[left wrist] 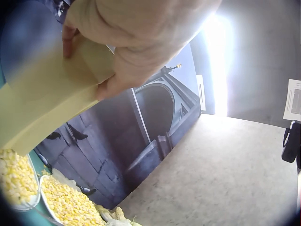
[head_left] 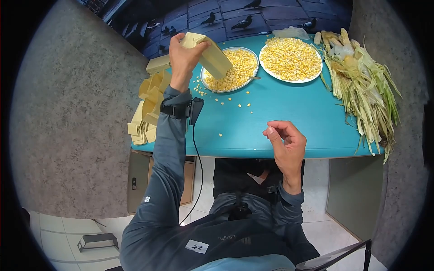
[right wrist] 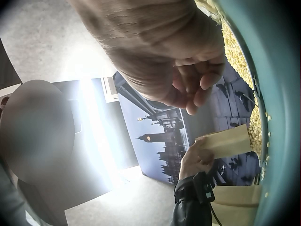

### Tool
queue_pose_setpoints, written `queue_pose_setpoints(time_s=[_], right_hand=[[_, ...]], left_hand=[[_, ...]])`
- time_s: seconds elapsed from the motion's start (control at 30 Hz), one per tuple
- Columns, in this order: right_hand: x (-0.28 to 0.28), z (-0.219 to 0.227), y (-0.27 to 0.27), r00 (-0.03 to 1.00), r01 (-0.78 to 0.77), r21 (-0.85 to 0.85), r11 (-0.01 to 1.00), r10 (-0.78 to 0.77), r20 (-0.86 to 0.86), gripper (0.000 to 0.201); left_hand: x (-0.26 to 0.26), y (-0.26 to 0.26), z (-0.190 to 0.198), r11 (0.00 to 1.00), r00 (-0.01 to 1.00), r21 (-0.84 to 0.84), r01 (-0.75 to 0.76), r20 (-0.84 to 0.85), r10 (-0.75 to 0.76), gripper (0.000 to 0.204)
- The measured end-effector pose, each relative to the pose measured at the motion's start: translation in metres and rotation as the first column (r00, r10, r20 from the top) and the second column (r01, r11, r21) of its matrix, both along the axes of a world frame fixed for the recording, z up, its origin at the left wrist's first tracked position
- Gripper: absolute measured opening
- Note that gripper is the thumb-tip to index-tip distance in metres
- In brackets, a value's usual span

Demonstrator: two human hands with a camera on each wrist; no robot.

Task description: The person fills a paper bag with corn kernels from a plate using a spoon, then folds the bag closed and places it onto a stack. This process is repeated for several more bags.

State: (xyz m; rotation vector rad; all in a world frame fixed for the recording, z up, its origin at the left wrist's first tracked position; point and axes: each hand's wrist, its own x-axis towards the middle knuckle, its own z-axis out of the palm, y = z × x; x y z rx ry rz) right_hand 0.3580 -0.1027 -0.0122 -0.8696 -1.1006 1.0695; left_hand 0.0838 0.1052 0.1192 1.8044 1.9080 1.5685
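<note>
At the back left of the table, my left hand grips a yellow paper bag by its upper end, thumb on one side and fingers on the other. The bag is tilted, its lower end at the corn kernels on a white plate. In the left wrist view the bag slants down to the kernels. Over the table's front edge hovers my right hand, its fingers loosely curled with nothing between them.
A second plate heaped with kernels stands to the right. Corn husks pile up at the right edge, and more yellow paper bags lie at the left. Loose kernels dot the table. A spoon handle juts from the first plate.
</note>
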Motion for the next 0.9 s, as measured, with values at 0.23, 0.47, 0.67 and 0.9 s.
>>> queue_pose_setpoints(time_s=[0.23,0.47,0.67,0.9], right_hand=[[0.000,-0.001,0.000,1.000,0.009,0.001,1.000,-0.009,0.004,0.019],[-0.002,-0.001,0.000,1.000,-0.002,-0.009,1.000,0.002,0.009,0.019],[-0.004,-0.001,0.000,1.000,-0.005,-0.014,1.000,0.005,0.002,0.019],[-0.004,-0.001,-0.001,1.000,-0.004,-0.031,1.000,0.005,0.019,0.019]], left_hand=[[0.001,-0.002,0.002,1.000,1.000,0.008,-0.003,0.021,0.003,0.095],[-0.004,-0.002,0.004,0.999,0.999,0.035,-0.002,0.055,0.000,0.100],[-0.005,-0.003,0.004,0.998,1.000,0.048,-0.028,0.004,0.028,0.095],[-0.002,-0.011,0.009,0.997,0.999,0.077,-0.018,0.035,0.015,0.094]])
